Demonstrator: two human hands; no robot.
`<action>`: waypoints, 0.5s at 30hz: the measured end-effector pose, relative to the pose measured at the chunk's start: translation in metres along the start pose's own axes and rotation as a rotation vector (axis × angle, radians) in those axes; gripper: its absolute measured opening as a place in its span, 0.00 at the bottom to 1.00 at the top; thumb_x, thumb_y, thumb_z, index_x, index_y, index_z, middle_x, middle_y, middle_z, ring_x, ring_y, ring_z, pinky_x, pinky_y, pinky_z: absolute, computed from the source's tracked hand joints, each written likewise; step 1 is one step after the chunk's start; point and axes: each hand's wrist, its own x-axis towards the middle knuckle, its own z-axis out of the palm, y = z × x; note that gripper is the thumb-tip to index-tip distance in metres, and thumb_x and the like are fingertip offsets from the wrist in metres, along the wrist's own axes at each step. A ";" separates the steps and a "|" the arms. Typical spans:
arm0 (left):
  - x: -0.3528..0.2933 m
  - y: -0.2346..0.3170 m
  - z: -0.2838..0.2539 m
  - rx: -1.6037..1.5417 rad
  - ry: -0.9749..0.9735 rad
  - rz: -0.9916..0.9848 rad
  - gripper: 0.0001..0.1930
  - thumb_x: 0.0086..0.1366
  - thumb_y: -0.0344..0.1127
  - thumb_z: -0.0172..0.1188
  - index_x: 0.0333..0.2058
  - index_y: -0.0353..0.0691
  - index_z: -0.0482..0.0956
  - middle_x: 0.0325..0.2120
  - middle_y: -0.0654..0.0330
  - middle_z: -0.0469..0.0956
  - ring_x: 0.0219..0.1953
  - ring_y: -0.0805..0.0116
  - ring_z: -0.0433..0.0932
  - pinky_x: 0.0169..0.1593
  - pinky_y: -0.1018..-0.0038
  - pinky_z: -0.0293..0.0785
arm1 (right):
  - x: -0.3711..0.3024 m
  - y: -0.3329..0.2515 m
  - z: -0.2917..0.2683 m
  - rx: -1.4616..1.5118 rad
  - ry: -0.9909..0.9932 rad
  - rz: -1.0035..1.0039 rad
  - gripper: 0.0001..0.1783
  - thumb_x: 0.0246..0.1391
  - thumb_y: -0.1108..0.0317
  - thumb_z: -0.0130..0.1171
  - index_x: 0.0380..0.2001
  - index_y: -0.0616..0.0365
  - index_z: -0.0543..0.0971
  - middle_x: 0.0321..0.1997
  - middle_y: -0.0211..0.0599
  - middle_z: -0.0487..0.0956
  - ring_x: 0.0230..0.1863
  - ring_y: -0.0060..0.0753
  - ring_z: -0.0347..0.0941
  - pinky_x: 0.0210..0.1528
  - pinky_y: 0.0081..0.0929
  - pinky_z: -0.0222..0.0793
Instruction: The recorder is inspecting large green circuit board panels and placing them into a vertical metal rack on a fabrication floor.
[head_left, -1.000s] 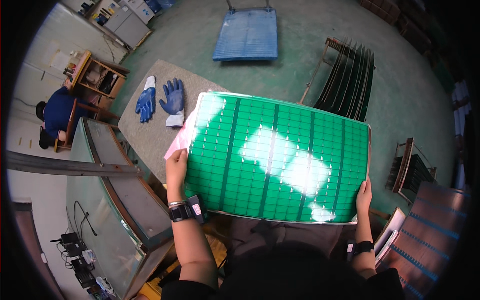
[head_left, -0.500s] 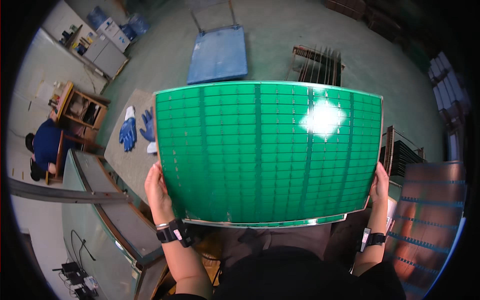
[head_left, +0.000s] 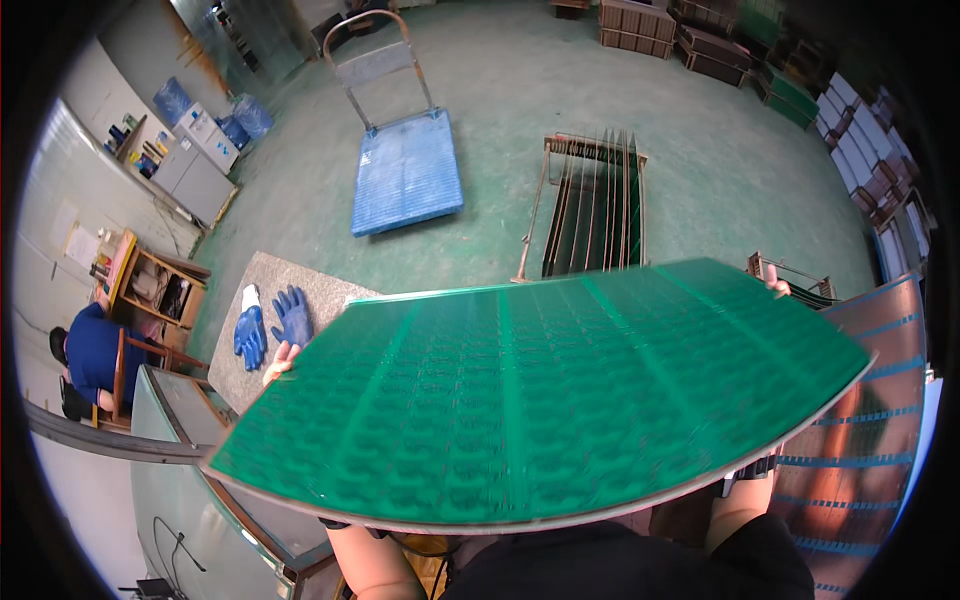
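A greenish floor point(head_left: 500, 90) was spread beyond the work. In front of it, the green panel point(head_left: 520, 400) was held up in the air before the torso, its gridded face shown at a slant and its pattern blurred. To the right, a copper-coloured sheet point(head_left: 845, 475) with blue bands was partly covered by the panel's corner. To the left, a glass-topped stand point(head_left: 185, 525) was seen beneath the other corner. A blue trolley point(head_left: 408, 172) was parked ahead, and near it a rack point(head_left: 597, 205) of upright dark sheets was cut off from below by the panel's far edge.

Both forearms were raised from the lower edge, the left forearm point(head_left: 372, 565) angled inward and the right forearm point(head_left: 738, 510) held more upright; both wrists were largely hidden under the panel. On a speckled slab point(head_left: 262, 290), a pair of blue gloves point(head_left: 292, 316) was laid, near the left hand.

The left hand point(head_left: 281, 364) was partly closed, its bent fingers shown at the panel's left edge. The right hand point(head_left: 776, 282) was likewise curled at the far right edge. The panel was gripped between them; how the palms and thumbs were set could not be told.
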 end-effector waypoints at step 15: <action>-0.025 -0.007 0.017 0.027 0.048 -0.082 0.16 0.67 0.34 0.46 0.51 0.35 0.66 0.47 0.58 0.71 0.46 0.65 0.72 0.49 0.70 0.70 | -0.053 0.006 0.010 -0.052 -0.164 0.480 0.23 0.57 0.50 0.47 0.43 0.58 0.76 0.41 0.38 0.79 0.36 0.32 0.77 0.37 0.31 0.74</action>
